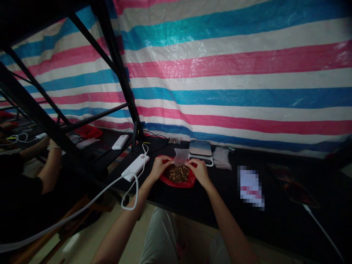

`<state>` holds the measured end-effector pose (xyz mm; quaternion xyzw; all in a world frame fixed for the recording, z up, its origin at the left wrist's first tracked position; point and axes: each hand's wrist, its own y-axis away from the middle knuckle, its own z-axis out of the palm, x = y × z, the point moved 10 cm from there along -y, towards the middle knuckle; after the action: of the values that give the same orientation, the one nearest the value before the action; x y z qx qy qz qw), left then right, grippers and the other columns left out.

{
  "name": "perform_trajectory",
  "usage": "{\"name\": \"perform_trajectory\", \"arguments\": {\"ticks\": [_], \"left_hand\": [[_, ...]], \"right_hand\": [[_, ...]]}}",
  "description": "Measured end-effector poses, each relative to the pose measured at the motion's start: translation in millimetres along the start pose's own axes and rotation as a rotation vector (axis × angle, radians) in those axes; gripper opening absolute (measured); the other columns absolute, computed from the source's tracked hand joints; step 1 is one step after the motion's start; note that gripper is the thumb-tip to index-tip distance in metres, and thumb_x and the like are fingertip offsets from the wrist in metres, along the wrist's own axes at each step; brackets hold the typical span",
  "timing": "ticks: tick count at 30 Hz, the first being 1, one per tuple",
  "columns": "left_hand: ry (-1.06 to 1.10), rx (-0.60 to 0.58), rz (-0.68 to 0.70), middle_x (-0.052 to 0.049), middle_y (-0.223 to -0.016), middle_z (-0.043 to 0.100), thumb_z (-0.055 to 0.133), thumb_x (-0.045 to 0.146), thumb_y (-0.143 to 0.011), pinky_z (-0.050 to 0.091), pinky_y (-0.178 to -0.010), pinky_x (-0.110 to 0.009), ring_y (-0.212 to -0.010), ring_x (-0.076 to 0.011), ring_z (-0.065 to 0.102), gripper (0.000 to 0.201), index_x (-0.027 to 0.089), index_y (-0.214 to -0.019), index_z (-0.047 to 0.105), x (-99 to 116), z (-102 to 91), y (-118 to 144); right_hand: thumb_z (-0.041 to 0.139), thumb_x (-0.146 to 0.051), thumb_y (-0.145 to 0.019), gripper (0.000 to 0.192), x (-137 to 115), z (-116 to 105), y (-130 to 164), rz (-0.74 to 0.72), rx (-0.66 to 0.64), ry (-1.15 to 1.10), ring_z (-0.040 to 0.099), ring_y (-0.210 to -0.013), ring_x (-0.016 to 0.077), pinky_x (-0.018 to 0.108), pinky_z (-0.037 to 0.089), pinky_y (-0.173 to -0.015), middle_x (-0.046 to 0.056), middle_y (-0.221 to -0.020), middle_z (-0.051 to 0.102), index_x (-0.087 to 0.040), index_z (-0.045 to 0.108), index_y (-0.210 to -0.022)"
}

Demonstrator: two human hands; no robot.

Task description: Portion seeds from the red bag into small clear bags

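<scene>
Between my two hands is a small clear plastic bag [181, 155], its lower edge over a red plastic bag [189, 183]. My left hand [161, 165] pinches the bag's left corner, and my right hand [200, 170] pinches its right one. Many small brass-coloured metal pieces [178, 175] lie in the red bag just below my fingers; their exact kind is too small to tell. Right behind stands a digital scale [200, 148] with a flat, shiny top, its front partly behind the clear bag and my right hand.
A stack of clear bags [222, 158] lies right of the scale. On the left are a white power bank [136, 167] and a looping white cable [134, 201]. Rightward lie a blurred-out paper [250, 187] and a dark phone [295, 187]. Beyond the black frame [115, 69], a person's arm [52, 165] shows.
</scene>
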<state>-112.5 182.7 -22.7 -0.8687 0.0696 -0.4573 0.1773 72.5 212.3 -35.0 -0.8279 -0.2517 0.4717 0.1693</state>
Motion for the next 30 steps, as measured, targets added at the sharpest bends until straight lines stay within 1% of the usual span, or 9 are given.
{"name": "perform_trajectory", "arguments": {"ticks": [7, 11, 16, 22, 27, 30], "left_hand": [[-0.011, 0.04, 0.004, -0.004, -0.074, 0.068, 0.061, 0.04, -0.07, 0.046, -0.064, -0.024, -0.069, -0.0168, 0.062, 0.025, 0.016, -0.072, 0.068, -1, -3.5, 1], [-0.006, 0.035, 0.006, -0.004, -0.074, 0.068, 0.061, 0.039, -0.07, 0.046, -0.064, -0.024, -0.068, -0.0165, 0.062, 0.023, 0.016, -0.072, 0.068, 2, -0.8, 3], [-0.035, 0.032, 0.03, -0.004, -0.073, 0.068, 0.062, 0.037, -0.07, 0.045, -0.068, -0.025, -0.069, -0.0164, 0.062, 0.021, 0.017, -0.072, 0.069, 8, 1.6, 3], [-0.05, 0.087, 0.011, -0.004, -0.075, 0.068, 0.061, 0.039, -0.071, 0.046, -0.066, -0.025, -0.067, -0.016, 0.062, 0.024, 0.017, -0.074, 0.069, 2, -6.2, 2], [-0.039, 0.093, -0.023, -0.004, -0.076, 0.068, 0.057, 0.041, -0.073, 0.045, -0.064, -0.024, -0.067, -0.0158, 0.061, 0.026, 0.017, -0.076, 0.067, -1, -5.0, 4], [-0.078, 0.092, -0.025, -0.003, -0.077, 0.067, 0.054, 0.039, -0.076, 0.043, -0.065, -0.024, -0.069, -0.0156, 0.06, 0.024, 0.018, -0.077, 0.065, 2, -3.2, 5]], "right_hand": [[0.06, -0.031, -0.073, 0.011, -2, 1, 0, -0.013, -0.015, 0.012, 0.062, -0.071, 0.0185, 0.029, 0.044, -0.07, 0.001, -0.072, 0.068, -0.022, 0.066, -0.068], [0.061, -0.029, -0.073, 0.011, -4, -1, 0, -0.018, -0.004, 0.03, 0.062, -0.07, 0.0183, 0.03, 0.044, -0.07, 0.001, -0.071, 0.068, -0.022, 0.066, -0.067], [0.062, -0.028, -0.072, 0.009, -7, 2, 0, -0.044, -0.023, 0.014, 0.062, -0.069, 0.0176, 0.029, 0.043, -0.069, 0.001, -0.07, 0.068, -0.022, 0.066, -0.066], [0.061, -0.028, -0.073, 0.01, -6, -2, -1, -0.031, 0.003, 0.018, 0.062, -0.07, 0.0181, 0.03, 0.043, -0.07, 0.001, -0.071, 0.068, -0.022, 0.065, -0.067], [0.059, -0.03, -0.074, 0.011, -11, -3, 0, -0.04, 0.0, 0.02, 0.062, -0.072, 0.0184, 0.03, 0.043, -0.072, 0.001, -0.073, 0.068, -0.022, 0.065, -0.068], [0.058, -0.031, -0.075, 0.012, -13, -2, 0, -0.047, -0.011, 0.028, 0.062, -0.072, 0.018, 0.03, 0.043, -0.072, 0.001, -0.073, 0.068, -0.022, 0.065, -0.07]]}}
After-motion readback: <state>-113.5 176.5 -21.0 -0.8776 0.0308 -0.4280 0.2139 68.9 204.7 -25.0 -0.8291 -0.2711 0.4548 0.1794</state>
